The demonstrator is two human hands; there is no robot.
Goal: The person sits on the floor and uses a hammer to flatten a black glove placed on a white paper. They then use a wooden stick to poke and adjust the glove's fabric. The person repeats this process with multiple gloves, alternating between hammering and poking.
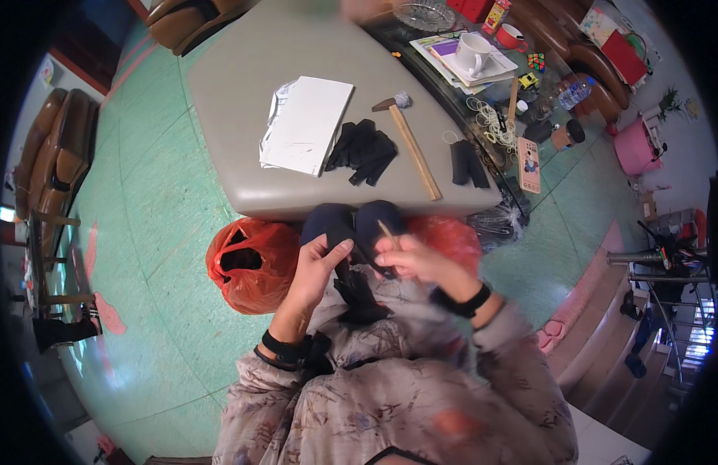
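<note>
Over the knees, my left hand [324, 261] pinches a strip of black fabric [342, 233] between thumb and fingers. My right hand [411, 258], slightly blurred, grips a thin pointed wooden stick [388, 231] and is close against the same fabric. More black fabric [356, 293] lies in the lap below the hands. On the grey padded bench in front are a pile of black fabric strips [364, 148], a hammer with a wooden handle [415, 154], a white board [309, 125] on papers, and two black rolled pieces [468, 164] at the right.
An orange-red plastic bag [263, 279] stands on the floor at the left; another red bag [454, 238] is right of the knees. A dark glass table holds a white mug [473, 53], rubber bands [486, 125], a phone in a pink case [529, 165] and a plastic bottle [575, 94].
</note>
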